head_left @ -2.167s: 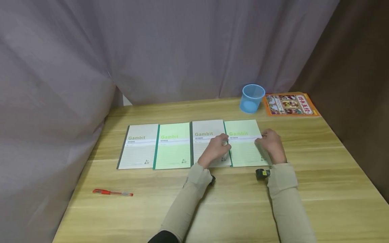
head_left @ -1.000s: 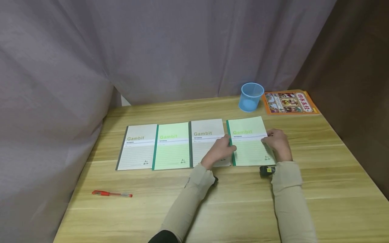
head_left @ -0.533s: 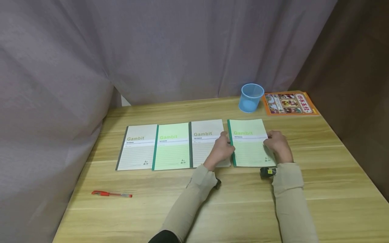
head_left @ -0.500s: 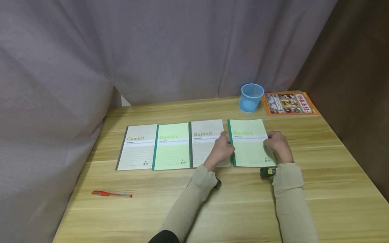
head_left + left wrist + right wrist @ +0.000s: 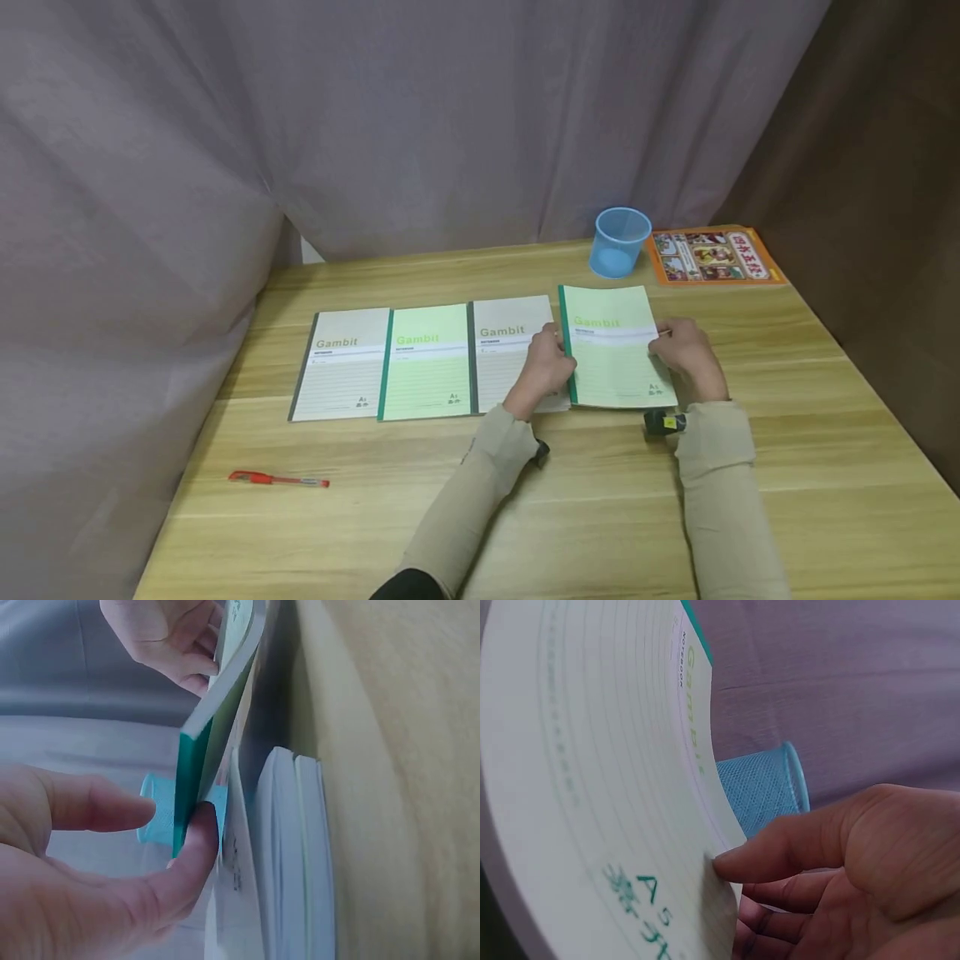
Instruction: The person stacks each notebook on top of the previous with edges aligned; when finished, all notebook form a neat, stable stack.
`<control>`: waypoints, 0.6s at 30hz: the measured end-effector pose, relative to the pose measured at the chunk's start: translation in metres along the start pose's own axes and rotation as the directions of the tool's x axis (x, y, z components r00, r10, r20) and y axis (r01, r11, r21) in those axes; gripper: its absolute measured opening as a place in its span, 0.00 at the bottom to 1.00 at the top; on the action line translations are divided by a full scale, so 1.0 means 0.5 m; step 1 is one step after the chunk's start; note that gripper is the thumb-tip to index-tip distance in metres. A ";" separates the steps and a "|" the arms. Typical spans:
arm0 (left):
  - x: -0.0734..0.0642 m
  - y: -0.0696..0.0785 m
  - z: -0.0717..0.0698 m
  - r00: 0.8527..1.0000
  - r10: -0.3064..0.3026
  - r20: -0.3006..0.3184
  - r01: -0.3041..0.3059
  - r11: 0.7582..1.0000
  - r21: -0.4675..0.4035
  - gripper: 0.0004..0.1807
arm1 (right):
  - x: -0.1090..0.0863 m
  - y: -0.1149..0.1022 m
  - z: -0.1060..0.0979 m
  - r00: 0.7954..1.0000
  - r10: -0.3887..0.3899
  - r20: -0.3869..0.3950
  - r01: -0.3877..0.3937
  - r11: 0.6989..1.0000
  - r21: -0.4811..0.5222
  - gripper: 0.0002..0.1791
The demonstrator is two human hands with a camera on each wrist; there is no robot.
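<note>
A green notebook (image 5: 611, 350) with a dark green spine is raised off the table at the right end of a row of notebooks. My left hand (image 5: 542, 367) has its thumb and fingers on either side of the spine; in the left wrist view a finger touches the back and the thumb looks slightly apart. At the opposite edge my right hand (image 5: 688, 354) pinches the cover side, thumb in front and fingers behind. The notebook bends between both hands. Just left lie a grey notebook (image 5: 502, 333), partly hidden by my left hand, another green notebook (image 5: 431, 367) and another grey notebook (image 5: 341, 375).
At the back right a blue mesh cup (image 5: 618, 246) stands beside an orange picture book (image 5: 716, 255). A red pen (image 5: 279, 478) lies at the front left of the wooden table (image 5: 360, 533). Curtains (image 5: 420, 125) close off the back and sides.
The right-hand green notebook has moved right, apart from the grey one, and up off the table. Both hands moved slightly right with it. The other notebooks stay in place.
</note>
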State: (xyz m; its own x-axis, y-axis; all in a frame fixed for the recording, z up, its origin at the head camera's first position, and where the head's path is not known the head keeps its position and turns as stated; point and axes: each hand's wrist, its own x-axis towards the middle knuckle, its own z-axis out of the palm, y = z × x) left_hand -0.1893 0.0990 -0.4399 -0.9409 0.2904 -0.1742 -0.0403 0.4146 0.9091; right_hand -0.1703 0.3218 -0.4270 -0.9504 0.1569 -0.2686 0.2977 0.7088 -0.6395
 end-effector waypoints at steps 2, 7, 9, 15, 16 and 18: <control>0.000 0.000 -0.003 1.000 0.010 -0.003 -0.010 1.000 -0.009 0.34 | -0.002 -0.005 -0.001 1.000 -0.016 -0.015 0.016 1.000 -0.002 0.27; 0.001 -0.001 -0.010 0.999 0.033 -0.023 -0.033 0.999 0.004 0.29 | -0.007 -0.020 -0.001 0.999 -0.022 -0.039 0.022 1.000 0.012 0.26; 0.001 -0.002 -0.011 0.999 0.032 -0.036 -0.032 0.999 0.005 0.28 | -0.009 -0.025 -0.001 0.999 -0.017 -0.038 0.017 1.000 0.015 0.26; 0.000 -0.002 -0.018 0.998 0.018 -0.054 -0.018 1.000 0.000 0.28 | -0.013 -0.034 -0.001 1.000 -0.005 -0.006 0.006 0.999 0.048 0.27; 0.000 -0.001 -0.021 0.998 0.015 -0.058 -0.016 1.000 -0.002 0.28 | -0.013 -0.037 -0.001 1.000 -0.006 -0.005 0.006 0.998 0.058 0.27; 0.000 -0.001 -0.026 0.997 0.010 -0.070 -0.010 1.000 -0.004 0.29 | -0.012 -0.042 0.001 1.000 -0.014 -0.013 0.015 0.997 0.070 0.27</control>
State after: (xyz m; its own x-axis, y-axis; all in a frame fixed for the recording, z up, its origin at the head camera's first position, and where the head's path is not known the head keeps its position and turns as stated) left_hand -0.1935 0.0876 -0.4353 -0.9626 0.2331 -0.1381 -0.0320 0.4082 0.9123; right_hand -0.1709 0.3055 -0.4126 -0.9556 0.1559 -0.2502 0.2891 0.6611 -0.6924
